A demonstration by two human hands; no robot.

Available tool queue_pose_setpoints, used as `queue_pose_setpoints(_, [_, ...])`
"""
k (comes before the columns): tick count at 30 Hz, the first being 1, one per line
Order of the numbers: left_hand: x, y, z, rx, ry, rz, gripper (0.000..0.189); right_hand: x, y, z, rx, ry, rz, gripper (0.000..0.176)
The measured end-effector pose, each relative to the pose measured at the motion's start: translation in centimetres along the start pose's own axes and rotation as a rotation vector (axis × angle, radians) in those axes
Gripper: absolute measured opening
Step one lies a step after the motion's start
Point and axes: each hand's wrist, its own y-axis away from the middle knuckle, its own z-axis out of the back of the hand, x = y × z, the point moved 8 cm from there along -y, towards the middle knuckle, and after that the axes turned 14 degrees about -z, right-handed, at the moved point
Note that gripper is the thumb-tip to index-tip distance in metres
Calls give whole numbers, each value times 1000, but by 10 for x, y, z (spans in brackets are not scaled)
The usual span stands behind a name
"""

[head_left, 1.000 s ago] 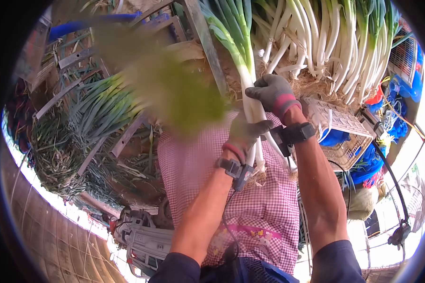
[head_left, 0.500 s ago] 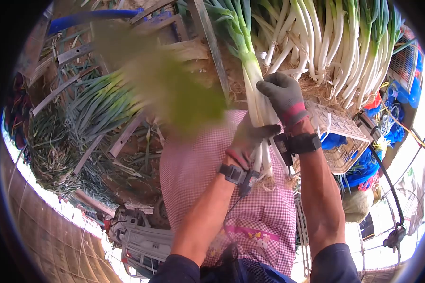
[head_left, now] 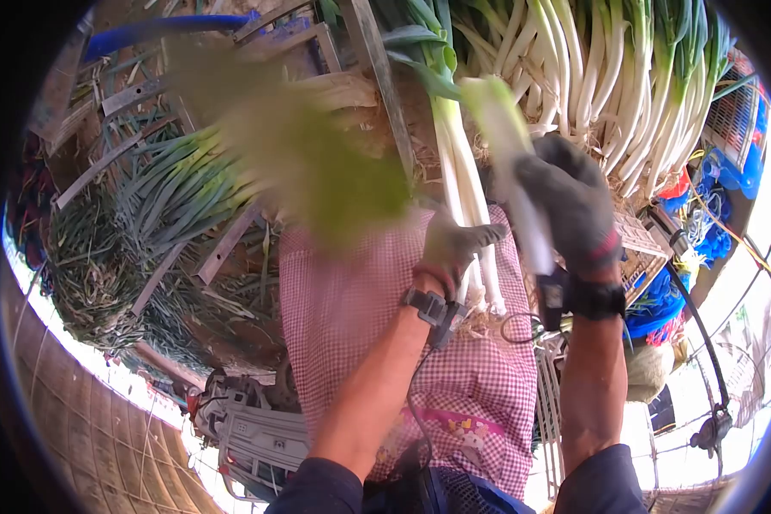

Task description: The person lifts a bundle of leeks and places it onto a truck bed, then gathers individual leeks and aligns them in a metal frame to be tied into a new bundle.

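A few long white leek stalks with green tops lie over the checked apron, roots toward me. My left hand, in a grey glove, is wrapped round their lower part. To the right, my right hand, also gloved, is closed on a loose pale leaf piece, which is blurred and stands apart from the stalks. A green-brown blur hides part of the view left of the stalks.
Many leeks lie in a row at the upper right. Cut green leaves are heaped at the left among metal bars. A plastic crate and blue netting are at the right.
My right hand has moved right, away from the stalks, and now carries a pale leaf piece off them. My left hand has stayed round the stalks.
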Motion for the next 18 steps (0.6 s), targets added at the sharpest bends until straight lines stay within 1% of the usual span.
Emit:
queue_pose_setpoints(1, [0, -3, 6, 3, -189, 21, 67, -2, 22, 27, -91, -7, 11, 24])
queue_pose_setpoints(2, [-4, -2, 10, -24, -188, 19, 65, -12, 44, 49, -104, -121, 21, 24])
queue_pose_setpoints(3, [-9, 0, 12, -49, -188, 20, 64, -35, 59, 83, -90, -143, 54, 27])
queue_pose_setpoints(4, [-13, 1, 15, -72, -189, 20, 62, -67, 79, 120, -174, -181, -31, 25])
queue_pose_setpoints(5, [-14, -1, 16, -61, -196, 0, 58, -100, 99, 145, -187, -211, -66, 19])
queue_pose_setpoints(6, [-11, -4, 19, -42, -187, -47, 55, -133, 122, 157, -301, -204, -182, 12])
queue_pose_setpoints(7, [-10, -8, 21, -23, -179, -93, 51, -196, 142, 184, -280, -126, -274, 11])
queue_pose_setpoints(8, [-12, -9, 19, 26, -184, -83, 48, -245, 172, 189, -311, 31, -457, 9])
queue_pose_setpoints(9, [-17, -12, 17, 75, -189, -75, 44, -295, 199, 184, -281, 177, -578, 5])
queue_pose_setpoints(10, [-24, -15, 14, 122, -194, -68, 41, -355, 229, 176, -164, 317, -707, 10])
queue_pose_setpoints(11, [-29, -14, 13, 166, -200, -53, 37, -391, 251, 157, 29, 929, -789, 23])
queue_pose_setpoints(12, [-29, -9, 11, 209, -203, -29, 34, -474, 286, 164, 353, 1049, -910, 37])
queue_pose_setpoints(13, [-26, -6, 8, 249, -204, -16, 30, -468, 289, 161, 502, 1453, -1079, 35])
queue_pose_setpoints(14, [-23, -10, 11, 215, -186, -24, 26, -438, 258, 162, 248, 1435, -1021, 37])
queue_pose_setpoints(15, [-18, -15, 15, 181, -169, -33, 21, -375, 226, 157, -1, 1400, -959, 38])
queue_pose_setpoints(16, [-3, -24, 25, 193, -216, -70, 21, -338, 203, 163, -319, 736, -701, 35])
queue_pose_setpoints(17, [0, -25, 25, 204, -250, -63, 24, -314, 170, 159, -315, 257, -496, 32])
queue_pose_setpoints(18, [4, -25, 24, 215, -284, -56, 26, -247, 137, 134, -258, 168, -374, 37])
